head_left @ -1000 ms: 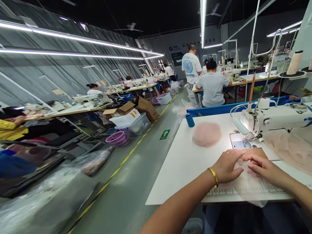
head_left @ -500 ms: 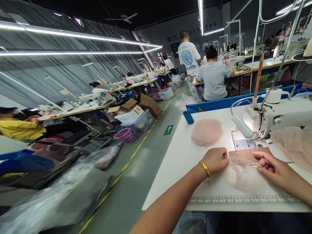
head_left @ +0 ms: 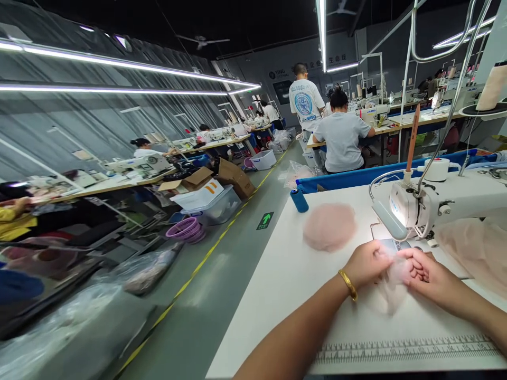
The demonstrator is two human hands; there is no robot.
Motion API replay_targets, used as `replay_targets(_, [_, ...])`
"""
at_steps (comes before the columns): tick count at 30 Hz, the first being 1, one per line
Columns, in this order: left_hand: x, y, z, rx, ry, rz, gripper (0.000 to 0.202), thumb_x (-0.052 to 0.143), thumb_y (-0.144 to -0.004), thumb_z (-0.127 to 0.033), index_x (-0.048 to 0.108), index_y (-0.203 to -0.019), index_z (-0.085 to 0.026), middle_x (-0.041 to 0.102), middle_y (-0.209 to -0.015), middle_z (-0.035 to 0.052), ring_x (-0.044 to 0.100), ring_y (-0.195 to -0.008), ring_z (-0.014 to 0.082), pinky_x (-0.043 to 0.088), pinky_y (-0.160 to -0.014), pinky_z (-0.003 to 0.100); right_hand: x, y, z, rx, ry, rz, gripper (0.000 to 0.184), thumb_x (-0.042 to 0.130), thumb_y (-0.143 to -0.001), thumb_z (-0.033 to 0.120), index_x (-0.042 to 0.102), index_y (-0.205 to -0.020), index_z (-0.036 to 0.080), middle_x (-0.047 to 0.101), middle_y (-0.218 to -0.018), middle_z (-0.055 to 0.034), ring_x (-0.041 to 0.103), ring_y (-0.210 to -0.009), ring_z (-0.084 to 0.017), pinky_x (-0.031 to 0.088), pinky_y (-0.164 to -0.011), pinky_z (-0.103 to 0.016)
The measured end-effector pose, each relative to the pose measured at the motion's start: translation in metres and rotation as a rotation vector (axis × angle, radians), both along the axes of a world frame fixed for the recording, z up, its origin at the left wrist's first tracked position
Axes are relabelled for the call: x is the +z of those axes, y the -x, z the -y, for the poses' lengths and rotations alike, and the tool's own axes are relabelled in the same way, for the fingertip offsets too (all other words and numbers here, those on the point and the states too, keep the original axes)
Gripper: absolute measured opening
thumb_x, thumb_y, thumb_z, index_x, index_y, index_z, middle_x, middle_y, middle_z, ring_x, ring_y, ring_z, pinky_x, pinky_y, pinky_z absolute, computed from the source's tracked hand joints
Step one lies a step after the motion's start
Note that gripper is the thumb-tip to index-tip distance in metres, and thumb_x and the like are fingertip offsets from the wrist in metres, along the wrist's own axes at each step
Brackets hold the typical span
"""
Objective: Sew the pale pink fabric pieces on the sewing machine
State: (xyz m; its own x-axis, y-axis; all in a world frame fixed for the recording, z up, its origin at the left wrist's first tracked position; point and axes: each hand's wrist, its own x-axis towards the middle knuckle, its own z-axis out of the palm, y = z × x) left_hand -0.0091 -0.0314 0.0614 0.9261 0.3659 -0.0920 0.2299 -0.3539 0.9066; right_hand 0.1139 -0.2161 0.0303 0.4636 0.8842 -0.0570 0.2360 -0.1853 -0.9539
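Note:
My left hand (head_left: 366,262) and my right hand (head_left: 425,274) are close together on the white sewing table (head_left: 285,274), both pinched on a thin, sheer pink fabric piece (head_left: 390,287) that bunches and hangs between them. A gold bangle sits on my left wrist. Just behind my hands is the white sewing machine (head_left: 431,203) with its head and needle area lit. A round stack of pink fabric pieces (head_left: 329,227) lies to the left of the machine.
A blue thread spool (head_left: 299,200) stands at the table's far left corner. More pink fabric (head_left: 475,248) lies right of the machine. A ruler strip (head_left: 400,349) runs along the near edge. An aisle with a yellow line, boxes, baskets and seated workers lies to the left and ahead.
My hands were apart, stretching the sheer piece flat; now they have come together in front of the machine and the fabric is gathered between them.

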Motion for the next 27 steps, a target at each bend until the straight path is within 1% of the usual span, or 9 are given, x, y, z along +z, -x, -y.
replay_targets(2, [-0.001, 0.002, -0.006, 0.028, 0.074, -0.007, 0.026, 0.069, -0.081, -0.036, 0.048, -0.075, -0.023, 0.058, -0.065, -0.0042, 0.056, -0.06, 0.0148, 0.041, -0.055, 0.025, 0.001, -0.005, -0.003, 0.021, -0.006, -0.062, 0.046, 0.069, -0.094, 0.049, 0.058, -0.13, 0.025, 0.065, -0.088, 0.0003, 0.066, -0.085, -0.022, 0.054, -0.083, -0.039])
replay_targets(4, [-0.002, 0.003, -0.011, 0.021, 0.153, -0.025, 0.027, 0.07, -0.081, -0.039, 0.049, -0.077, -0.023, 0.063, -0.066, -0.0027, 0.057, -0.057, 0.0143, 0.044, -0.053, 0.025, 0.002, -0.011, -0.007, 0.042, -0.02, -0.136, 0.045, 0.068, -0.095, 0.049, 0.055, -0.13, 0.024, 0.067, -0.094, -0.0009, 0.068, -0.088, -0.021, 0.056, -0.085, -0.039])
replay_targets(7, [-0.005, 0.002, -0.015, -0.016, 0.241, -0.041, 0.029, 0.07, -0.084, -0.044, 0.051, -0.08, -0.022, 0.07, -0.068, -0.0001, 0.058, -0.052, 0.0138, 0.044, -0.052, 0.025, 0.0, -0.018, -0.012, 0.036, -0.026, -0.171, 0.049, 0.07, -0.093, 0.055, 0.055, -0.128, 0.024, 0.067, -0.095, -0.0014, 0.07, -0.087, -0.021, 0.058, -0.084, -0.039])
replay_targets(11, [-0.004, 0.003, -0.016, -0.043, 0.301, -0.033, 0.036, 0.072, -0.086, -0.051, 0.05, -0.087, -0.023, 0.076, -0.079, 0.0018, 0.069, -0.057, 0.0172, 0.047, -0.058, 0.027, -0.005, -0.018, -0.012, 0.014, -0.032, -0.202, 0.058, 0.071, -0.087, 0.067, 0.061, -0.124, 0.023, 0.069, -0.093, -0.0022, 0.071, -0.085, -0.023, 0.06, -0.082, -0.041])
replay_targets(15, [0.002, 0.005, -0.015, -0.081, 0.378, -0.011, 0.045, 0.071, -0.088, -0.061, 0.05, -0.099, -0.024, 0.078, -0.081, 0.0012, 0.069, -0.051, 0.0173, 0.048, -0.053, 0.027, -0.003, -0.013, -0.006, 0.01, -0.048, -0.221, 0.059, 0.068, -0.09, 0.068, 0.062, -0.128, 0.024, 0.071, -0.094, -0.0036, 0.072, -0.089, -0.024, 0.06, -0.085, -0.042])
replay_targets(17, [0.004, 0.006, -0.014, -0.114, 0.39, 0.004, 0.048, 0.07, -0.089, -0.064, 0.05, -0.106, -0.023, 0.078, -0.08, 0.0009, 0.066, -0.048, 0.0158, 0.046, -0.05, 0.025, -0.001, -0.012, -0.004, 0.013, -0.046, -0.219, 0.058, 0.068, -0.091, 0.068, 0.063, -0.129, 0.024, 0.072, -0.095, -0.0042, 0.072, -0.091, -0.025, 0.059, -0.086, -0.042])
replay_targets(20, [0.005, 0.005, -0.014, -0.134, 0.388, 0.013, 0.048, 0.069, -0.091, -0.064, 0.05, -0.107, -0.023, 0.077, -0.079, 0.0016, 0.064, -0.045, 0.0142, 0.044, -0.048, 0.024, -0.002, -0.012, -0.005, 0.018, -0.054, -0.237, 0.058, 0.069, -0.09, 0.068, 0.063, -0.127, 0.025, 0.072, -0.094, -0.0044, 0.072, -0.09, -0.025, 0.06, -0.086, -0.042])
replay_targets(25, [0.003, 0.002, -0.015, -0.091, 0.384, -0.031, 0.046, 0.066, -0.092, -0.064, 0.046, -0.102, -0.024, 0.077, -0.076, 0.0018, 0.06, -0.041, 0.0137, 0.041, -0.045, 0.025, -0.009, -0.014, -0.011, -0.004, -0.076, -0.304, 0.06, 0.069, -0.088, 0.07, 0.063, -0.124, 0.023, 0.071, -0.088, -0.0028, 0.071, -0.082, -0.024, 0.06, -0.08, -0.042])
replay_targets(27, [0.002, 0.001, -0.014, -0.069, 0.383, -0.04, 0.044, 0.064, -0.094, -0.065, 0.046, -0.101, -0.025, 0.076, -0.074, 0.0017, 0.059, -0.04, 0.0142, 0.038, -0.044, 0.027, -0.011, -0.014, -0.011, -0.022, -0.075, -0.283, 0.059, 0.066, -0.09, 0.071, 0.061, -0.123, 0.023, 0.07, -0.092, -0.0042, 0.071, -0.086, -0.025, 0.06, -0.081, -0.042])
